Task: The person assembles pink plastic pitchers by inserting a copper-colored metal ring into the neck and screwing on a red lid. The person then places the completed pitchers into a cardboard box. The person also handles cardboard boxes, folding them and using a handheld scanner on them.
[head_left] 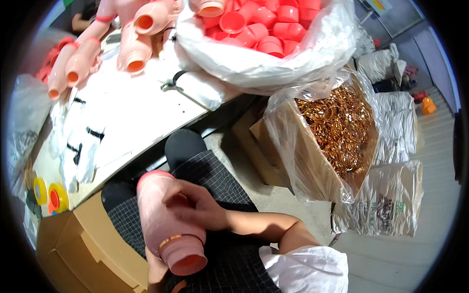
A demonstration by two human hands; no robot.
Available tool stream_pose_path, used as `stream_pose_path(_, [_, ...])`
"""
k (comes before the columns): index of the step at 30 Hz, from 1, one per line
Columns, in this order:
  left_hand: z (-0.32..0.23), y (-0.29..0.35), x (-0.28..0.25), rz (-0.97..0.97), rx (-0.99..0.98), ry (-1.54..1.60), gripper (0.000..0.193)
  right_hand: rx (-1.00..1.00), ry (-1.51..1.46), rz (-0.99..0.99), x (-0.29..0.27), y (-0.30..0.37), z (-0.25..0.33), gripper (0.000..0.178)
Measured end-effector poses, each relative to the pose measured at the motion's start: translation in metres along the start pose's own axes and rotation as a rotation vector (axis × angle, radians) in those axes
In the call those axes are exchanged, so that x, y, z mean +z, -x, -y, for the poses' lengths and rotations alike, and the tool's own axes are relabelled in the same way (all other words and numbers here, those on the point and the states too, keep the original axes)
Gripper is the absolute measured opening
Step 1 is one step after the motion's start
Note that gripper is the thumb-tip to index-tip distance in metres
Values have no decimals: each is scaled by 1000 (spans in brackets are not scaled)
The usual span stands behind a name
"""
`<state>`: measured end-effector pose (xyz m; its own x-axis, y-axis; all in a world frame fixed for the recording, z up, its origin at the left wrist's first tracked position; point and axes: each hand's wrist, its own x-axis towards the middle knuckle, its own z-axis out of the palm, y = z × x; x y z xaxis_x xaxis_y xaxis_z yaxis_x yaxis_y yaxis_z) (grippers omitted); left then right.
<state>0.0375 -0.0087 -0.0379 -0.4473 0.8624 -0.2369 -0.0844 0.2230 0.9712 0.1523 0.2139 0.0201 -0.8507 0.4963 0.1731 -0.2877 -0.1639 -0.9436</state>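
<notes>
tabletop, bag of red fittings, box of coppery rings, hands holding pink pipe

the left hand, mostly hidden, sits against a pink hollow part; the right hand lies on its upper side.

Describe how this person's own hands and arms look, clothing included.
The right hand is ungloved, its wrist and forearm bare; a loose white sleeve ends near the elbow. The left hand is mostly hidden.
</notes>
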Motion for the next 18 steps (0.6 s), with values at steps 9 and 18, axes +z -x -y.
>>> stream_pose_path(9, [-15,-37,16,-293,-192,457,67,-184,988,-692,-195,-36,157,12])
stream_pose_path(18, [-36,-49,36,-354,-234,712,75,446,1450,-638,-278,-268,92,44])
